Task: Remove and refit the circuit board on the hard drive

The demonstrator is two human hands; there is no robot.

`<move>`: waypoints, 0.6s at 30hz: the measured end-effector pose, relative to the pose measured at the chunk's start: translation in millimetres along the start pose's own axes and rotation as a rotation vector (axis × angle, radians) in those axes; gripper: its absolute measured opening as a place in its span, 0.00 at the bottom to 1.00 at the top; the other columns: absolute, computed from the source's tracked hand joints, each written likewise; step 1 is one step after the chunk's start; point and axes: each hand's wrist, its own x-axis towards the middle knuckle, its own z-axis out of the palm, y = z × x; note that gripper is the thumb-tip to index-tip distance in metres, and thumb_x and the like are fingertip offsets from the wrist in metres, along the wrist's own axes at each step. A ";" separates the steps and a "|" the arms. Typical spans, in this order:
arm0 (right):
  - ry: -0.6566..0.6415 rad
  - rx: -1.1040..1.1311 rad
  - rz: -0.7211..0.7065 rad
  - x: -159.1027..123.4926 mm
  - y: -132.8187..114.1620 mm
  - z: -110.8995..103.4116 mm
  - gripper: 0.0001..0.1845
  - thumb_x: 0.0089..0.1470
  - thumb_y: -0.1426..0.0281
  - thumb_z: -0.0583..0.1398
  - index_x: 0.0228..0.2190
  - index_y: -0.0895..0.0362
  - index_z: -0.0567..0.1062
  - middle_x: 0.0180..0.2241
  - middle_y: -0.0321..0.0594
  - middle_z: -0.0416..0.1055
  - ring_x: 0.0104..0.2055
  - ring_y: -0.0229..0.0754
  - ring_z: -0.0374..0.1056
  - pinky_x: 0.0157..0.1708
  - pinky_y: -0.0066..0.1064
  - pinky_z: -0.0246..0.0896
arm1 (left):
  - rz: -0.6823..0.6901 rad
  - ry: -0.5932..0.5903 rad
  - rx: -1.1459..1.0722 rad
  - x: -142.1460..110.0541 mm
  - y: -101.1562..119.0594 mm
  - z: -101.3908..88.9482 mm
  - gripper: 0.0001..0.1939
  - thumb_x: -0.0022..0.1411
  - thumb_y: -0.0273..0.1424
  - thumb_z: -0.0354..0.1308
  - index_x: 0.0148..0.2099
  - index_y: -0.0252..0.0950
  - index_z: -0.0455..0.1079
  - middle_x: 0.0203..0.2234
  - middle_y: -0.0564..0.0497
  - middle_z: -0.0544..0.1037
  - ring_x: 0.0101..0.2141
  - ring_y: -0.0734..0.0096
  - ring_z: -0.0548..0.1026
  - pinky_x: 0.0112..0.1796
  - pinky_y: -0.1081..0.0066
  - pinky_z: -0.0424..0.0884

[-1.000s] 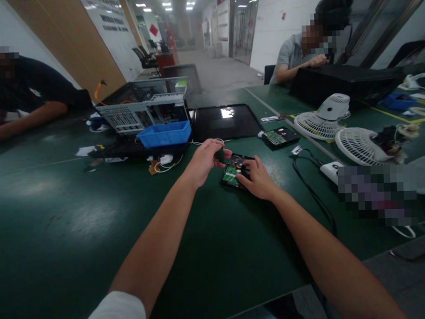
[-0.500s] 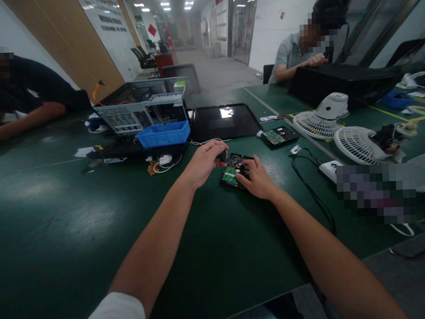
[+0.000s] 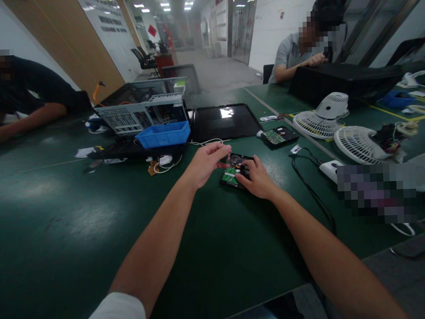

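A hard drive lies on the green table with its circuit board facing up. My left hand is above its left edge, fingers pinched around a small dark tool, apparently a screwdriver, now mostly hidden behind the fingers. My right hand grips the drive from the right, thumb on the near side and fingers over the far part, covering much of it. Farther back and to the right is a second hard drive, touched by neither hand.
Behind my left hand stand a blue tray and an opened computer case. A black panel lies beyond the drive. White fan parts, a power strip and a black cable are to the right. Two people sit across the table.
The fingers of my left hand have shifted around the dark tool, which showed earlier and is now mostly covered. My right hand and the hard drive have stayed in place.
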 end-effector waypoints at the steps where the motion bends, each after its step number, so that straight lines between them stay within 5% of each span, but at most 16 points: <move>1: -0.001 -0.002 0.001 0.1 -0.2 -0.1 0.28 0.64 0.55 0.59 0.58 0.56 0.64 0.67 0.60 0.54 0.76 0.62 0.42 0.68 0.55 0.48 | -0.002 0.008 0.004 0.1 -0.2 -0.3 0.14 0.58 0.42 0.70 0.38 0.36 0.78 0.38 0.48 0.77 0.40 0.67 0.74 0.36 0.70 0.75; 8: -0.013 0.004 0.010 -0.5 -1.7 -1.4 0.28 0.65 0.54 0.59 0.58 0.57 0.64 0.68 0.61 0.51 0.76 0.62 0.41 0.68 0.54 0.48 | -0.012 0.016 0.051 0.2 1.4 -5.3 0.15 0.58 0.42 0.70 0.40 0.36 0.80 0.45 0.44 0.79 0.44 0.63 0.75 0.36 0.69 0.75; 18: 0.025 -0.009 -0.017 0.4 0.6 0.4 0.27 0.64 0.54 0.59 0.58 0.56 0.65 0.65 0.59 0.56 0.74 0.61 0.47 0.67 0.55 0.50 | -0.074 0.067 -0.049 1.1 3.4 -6.5 0.11 0.63 0.37 0.65 0.42 0.34 0.72 0.37 0.43 0.81 0.42 0.61 0.79 0.37 0.66 0.76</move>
